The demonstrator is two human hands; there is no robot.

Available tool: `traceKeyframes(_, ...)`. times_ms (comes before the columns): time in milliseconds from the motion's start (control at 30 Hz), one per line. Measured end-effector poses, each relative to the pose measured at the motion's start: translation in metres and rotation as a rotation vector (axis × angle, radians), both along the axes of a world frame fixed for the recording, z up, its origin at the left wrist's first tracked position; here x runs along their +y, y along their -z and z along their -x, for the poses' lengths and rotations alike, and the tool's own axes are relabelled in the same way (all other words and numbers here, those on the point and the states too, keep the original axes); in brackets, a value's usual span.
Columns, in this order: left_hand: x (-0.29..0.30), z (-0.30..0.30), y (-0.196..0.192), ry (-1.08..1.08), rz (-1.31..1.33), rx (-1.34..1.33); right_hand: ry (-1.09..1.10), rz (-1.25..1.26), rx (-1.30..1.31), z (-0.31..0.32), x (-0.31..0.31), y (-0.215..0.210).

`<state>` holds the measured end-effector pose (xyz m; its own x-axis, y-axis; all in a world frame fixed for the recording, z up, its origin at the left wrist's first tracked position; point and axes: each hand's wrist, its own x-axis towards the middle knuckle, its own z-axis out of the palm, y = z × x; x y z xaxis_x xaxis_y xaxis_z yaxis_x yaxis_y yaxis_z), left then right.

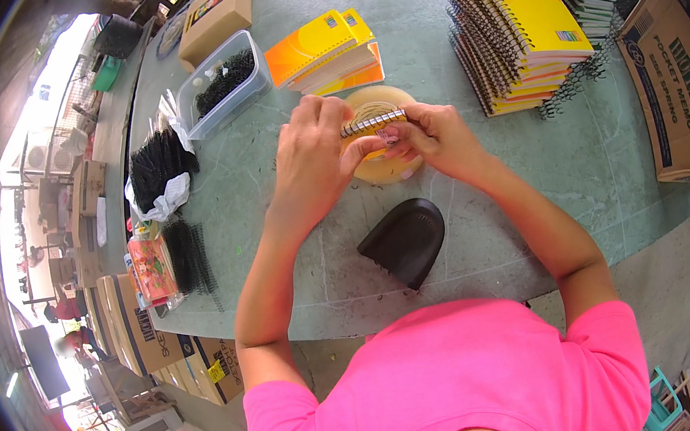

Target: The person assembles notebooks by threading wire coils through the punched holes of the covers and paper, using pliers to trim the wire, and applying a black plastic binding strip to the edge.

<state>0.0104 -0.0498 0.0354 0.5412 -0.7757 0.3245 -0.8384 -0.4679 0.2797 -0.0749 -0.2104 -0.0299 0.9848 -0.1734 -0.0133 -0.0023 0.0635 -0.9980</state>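
Between my two hands, a small yellow notebook (350, 140) is held with its metal spiral binding (375, 121) facing up. My left hand (312, 143) grips its left end, thumb stretched along the near side under the coil. At the other end, the fingers of my right hand (434, 139) pinch close to the coil's end. Under the hands lies a round, pale yellow thing (385, 96), partly covered, perhaps a shallow dish or a roll. A dark, round-ended plastic piece (408, 238) rests on the table nearer to me.
Yellow-orange pads without coils (320, 54) lie beyond my hands. Spiral notebooks (527, 24) are stacked at right, near a cardboard box (676, 88). On the left stand a clear tub (259, 73) with black coils and bundled black coils (162, 169). The green table (497, 225) curves before me.
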Motion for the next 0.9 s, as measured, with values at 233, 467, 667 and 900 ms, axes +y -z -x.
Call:
traceKeyframes(233,-0.013,-0.001,0.011,0.200,0.122,0.074,0.038,0.261,-0.062,-0.002,0.000,0.007)
traceKeyframes(467,-0.030,0.006,0.012,0.233,0.229,0.165,0.078,0.417,-0.123,0.004,-0.004,0.011)
traceKeyframes(667,-0.026,0.004,0.016,0.180,0.202,0.181,0.133,0.433,-0.193,0.003,0.009,0.008)
traceKeyframes(900,0.027,-0.015,-0.001,-0.215,-0.091,0.371,0.368,0.839,-0.319,-0.002,-0.009,0.010)
